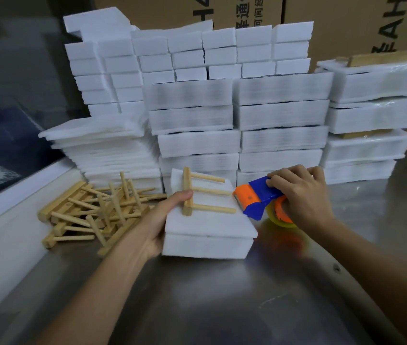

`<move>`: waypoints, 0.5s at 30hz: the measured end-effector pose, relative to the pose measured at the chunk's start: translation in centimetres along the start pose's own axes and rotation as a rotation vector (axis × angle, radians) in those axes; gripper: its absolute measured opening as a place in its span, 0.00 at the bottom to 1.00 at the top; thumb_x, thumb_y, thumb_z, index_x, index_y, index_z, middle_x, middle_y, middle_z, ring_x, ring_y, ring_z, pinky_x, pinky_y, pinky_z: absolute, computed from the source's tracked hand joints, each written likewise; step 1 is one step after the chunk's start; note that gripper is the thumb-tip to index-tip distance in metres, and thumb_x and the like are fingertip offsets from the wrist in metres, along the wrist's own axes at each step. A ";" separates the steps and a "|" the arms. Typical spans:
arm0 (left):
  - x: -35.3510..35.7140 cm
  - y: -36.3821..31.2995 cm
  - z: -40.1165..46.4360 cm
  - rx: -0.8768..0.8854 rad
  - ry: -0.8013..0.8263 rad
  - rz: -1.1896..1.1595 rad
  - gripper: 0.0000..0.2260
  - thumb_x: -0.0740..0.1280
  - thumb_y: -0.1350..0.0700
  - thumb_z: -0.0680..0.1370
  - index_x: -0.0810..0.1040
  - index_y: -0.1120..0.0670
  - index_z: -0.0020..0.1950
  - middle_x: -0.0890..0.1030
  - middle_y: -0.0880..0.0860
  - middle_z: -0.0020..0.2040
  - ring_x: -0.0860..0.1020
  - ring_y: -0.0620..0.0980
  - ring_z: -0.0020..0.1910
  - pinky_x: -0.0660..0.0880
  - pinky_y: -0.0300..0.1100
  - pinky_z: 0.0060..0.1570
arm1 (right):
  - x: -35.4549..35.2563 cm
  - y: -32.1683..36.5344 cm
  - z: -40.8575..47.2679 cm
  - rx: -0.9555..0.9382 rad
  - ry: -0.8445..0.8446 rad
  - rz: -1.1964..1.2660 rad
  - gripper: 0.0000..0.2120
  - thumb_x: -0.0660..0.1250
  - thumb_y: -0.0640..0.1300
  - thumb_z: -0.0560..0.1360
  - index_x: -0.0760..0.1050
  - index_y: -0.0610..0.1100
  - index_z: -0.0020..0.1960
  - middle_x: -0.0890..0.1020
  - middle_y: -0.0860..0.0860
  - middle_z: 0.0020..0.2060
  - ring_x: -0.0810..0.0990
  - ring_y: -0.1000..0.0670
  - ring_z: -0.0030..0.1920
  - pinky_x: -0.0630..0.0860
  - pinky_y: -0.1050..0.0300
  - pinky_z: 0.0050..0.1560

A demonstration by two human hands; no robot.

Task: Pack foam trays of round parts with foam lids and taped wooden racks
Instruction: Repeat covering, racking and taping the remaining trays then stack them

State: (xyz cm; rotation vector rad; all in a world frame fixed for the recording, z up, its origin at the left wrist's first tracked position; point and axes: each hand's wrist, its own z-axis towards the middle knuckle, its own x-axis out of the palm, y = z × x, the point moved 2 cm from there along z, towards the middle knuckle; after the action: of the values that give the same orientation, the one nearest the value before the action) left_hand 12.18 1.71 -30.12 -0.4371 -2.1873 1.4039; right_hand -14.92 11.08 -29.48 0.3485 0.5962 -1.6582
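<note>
Step in hand: taping the wooden rack onto the foam lid of the foam tray; judged from the dispenser poised at the rack's prong tips.
Landmark: the foam tray, on the steel table in front of the person, lid on, rack flat on top.
Room: cardboard cartons rise behind the tray, printed lettering partly cut off.
Foam stock: stacked foam trays form a wall just behind the tray; finished packs with wood on top stand behind it to the right; flat foam sheets behind it to the left.
Surface: the table is shiny, likely slippery, so the tray may slide under the pull.
Loose racks: heaped left of the tray.
Left hand: grips the tray's left edge, thumb pinning the rack's bar; advice: press firmly so the rack stays square.
Right hand: fingers curled round the tape dispenser, touching the tray's right edge; advice: start the tape low on the side and draw it across the prongs in one pass.
Round parts: hidden under the lid.
</note>
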 end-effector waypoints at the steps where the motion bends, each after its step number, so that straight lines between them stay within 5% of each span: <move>1: 0.2 -0.4 -0.3 0.005 -0.006 0.044 0.27 0.79 0.44 0.60 0.85 0.55 0.55 0.85 0.58 0.53 0.84 0.57 0.49 0.81 0.50 0.43 | 0.0 -0.1 -0.1 -0.009 0.008 -0.011 0.14 0.75 0.29 0.63 0.80 0.43 0.44 0.85 0.49 0.47 0.80 0.40 0.45 0.69 0.46 0.44; 4: 0.2 -2.4 -0.9 0.110 -0.203 0.356 0.33 0.80 0.37 0.55 0.84 0.55 0.54 0.86 0.53 0.47 0.85 0.53 0.46 0.81 0.45 0.43 | -0.2 -0.3 -0.2 -0.059 0.030 -0.046 0.12 0.75 0.31 0.64 0.79 0.43 0.44 0.84 0.48 0.47 0.80 0.40 0.45 0.70 0.46 0.46; 9: 1.5 -3.8 -1.5 0.334 -0.620 1.036 0.18 0.74 0.40 0.64 0.78 0.53 0.39 0.81 0.51 0.43 0.79 0.51 0.41 0.71 0.41 0.35 | -0.4 0.7 0.4 -0.130 0.097 -0.109 0.11 0.72 0.31 0.65 0.78 0.41 0.46 0.82 0.46 0.45 0.81 0.41 0.45 0.72 0.47 0.48; 12: 3.0 -2.7 -1.8 0.580 -0.758 1.396 0.22 0.70 0.43 0.70 0.77 0.49 0.61 0.73 0.54 0.63 0.73 0.57 0.61 0.71 0.49 0.56 | -0.1 1.7 0.8 -0.173 0.156 -0.105 0.11 0.66 0.30 0.67 0.76 0.40 0.47 0.82 0.44 0.46 0.81 0.41 0.45 0.72 0.48 0.48; 15: 5.8 -0.8 -2.2 0.740 -0.557 1.556 0.32 0.61 0.28 0.69 0.70 0.43 0.68 0.71 0.48 0.66 0.69 0.53 0.66 0.66 0.54 0.62 | 0.0 1.7 0.9 -0.192 0.201 -0.151 0.11 0.65 0.30 0.68 0.76 0.40 0.49 0.82 0.44 0.47 0.81 0.41 0.46 0.73 0.48 0.48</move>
State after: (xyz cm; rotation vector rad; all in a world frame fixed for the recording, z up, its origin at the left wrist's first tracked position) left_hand 8.59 6.02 -27.27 -1.7771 -1.1484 3.1911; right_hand -13.20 10.40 -29.03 0.3388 0.9442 -1.7043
